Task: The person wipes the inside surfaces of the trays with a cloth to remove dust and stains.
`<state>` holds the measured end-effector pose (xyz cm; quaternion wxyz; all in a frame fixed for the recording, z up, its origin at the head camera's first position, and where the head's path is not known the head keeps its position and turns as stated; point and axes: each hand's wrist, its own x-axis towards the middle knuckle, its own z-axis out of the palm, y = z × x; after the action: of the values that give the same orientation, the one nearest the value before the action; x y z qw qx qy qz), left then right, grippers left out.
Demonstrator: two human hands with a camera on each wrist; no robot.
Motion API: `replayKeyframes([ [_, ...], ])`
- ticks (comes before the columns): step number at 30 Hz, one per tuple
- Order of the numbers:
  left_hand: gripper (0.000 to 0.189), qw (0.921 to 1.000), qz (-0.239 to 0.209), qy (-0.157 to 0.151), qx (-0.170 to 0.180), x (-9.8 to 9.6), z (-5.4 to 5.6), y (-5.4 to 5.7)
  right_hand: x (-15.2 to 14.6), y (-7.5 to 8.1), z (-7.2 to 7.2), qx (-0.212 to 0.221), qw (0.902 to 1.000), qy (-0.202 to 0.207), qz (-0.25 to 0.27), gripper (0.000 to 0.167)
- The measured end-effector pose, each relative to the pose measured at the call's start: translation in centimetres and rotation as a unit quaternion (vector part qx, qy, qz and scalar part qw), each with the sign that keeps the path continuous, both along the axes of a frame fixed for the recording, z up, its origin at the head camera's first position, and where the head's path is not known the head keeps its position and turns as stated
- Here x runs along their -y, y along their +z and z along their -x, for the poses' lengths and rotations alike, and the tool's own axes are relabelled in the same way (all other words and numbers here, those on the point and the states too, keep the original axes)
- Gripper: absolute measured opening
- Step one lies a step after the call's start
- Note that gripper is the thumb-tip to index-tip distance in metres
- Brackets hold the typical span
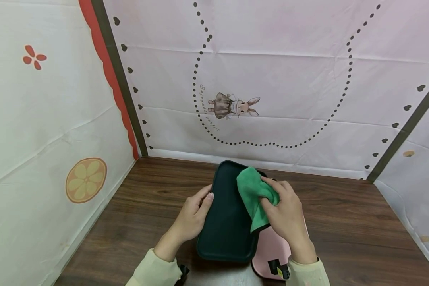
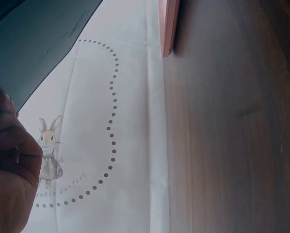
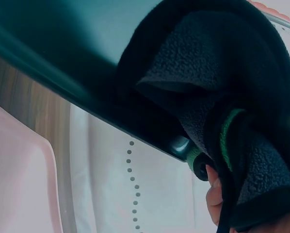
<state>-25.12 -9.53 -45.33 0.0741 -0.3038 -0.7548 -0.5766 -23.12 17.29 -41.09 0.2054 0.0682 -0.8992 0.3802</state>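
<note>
A dark green rectangular tray (image 1: pixel 225 214) is held up off the table, its shallow inside facing the head camera. My left hand (image 1: pixel 191 216) grips its left edge, thumb over the rim; the left wrist view shows the tray's underside (image 2: pixel 33 43) above the fingers. In my right hand (image 1: pixel 286 210) a bunched green cloth (image 1: pixel 252 194) is pinched against the tray's upper right part. The right wrist view shows the cloth's dark fleecy side (image 3: pixel 188 53) with black edging, lying over the tray's rim. Part of the right hand is hidden behind the cloth there.
A pink tray (image 1: pixel 271 248) lies on the brown wooden table (image 1: pixel 346 222) beneath the right forearm, partly covered by the green tray. Printed white sheets (image 1: pixel 279 79) stand as walls at the back and both sides. A small black object (image 1: pixel 182 274) shows near the left sleeve.
</note>
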Motion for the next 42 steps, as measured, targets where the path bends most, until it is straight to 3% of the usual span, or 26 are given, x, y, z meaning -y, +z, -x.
replayKeyframes([
  [12,0.042,0.9996,0.004,-0.027,0.006,0.1,0.0,0.0,0.2,0.0,0.1,-0.028,0.9996,0.0,0.001,0.052],
  [18,0.042,0.9994,0.008,-0.029,0.016,0.1,-0.2,0.1,0.5,0.0,0.0,-0.031,0.9995,-0.001,0.003,0.051],
  [28,0.042,0.9993,0.024,-0.024,0.014,0.0,-0.2,0.1,1.0,-0.2,0.0,-0.074,0.9971,0.008,0.017,0.051],
  [42,0.045,0.9981,0.053,-0.021,0.021,0.0,-0.3,-0.1,1.5,-0.2,-0.3,-0.073,0.9969,0.025,0.019,0.053],
])
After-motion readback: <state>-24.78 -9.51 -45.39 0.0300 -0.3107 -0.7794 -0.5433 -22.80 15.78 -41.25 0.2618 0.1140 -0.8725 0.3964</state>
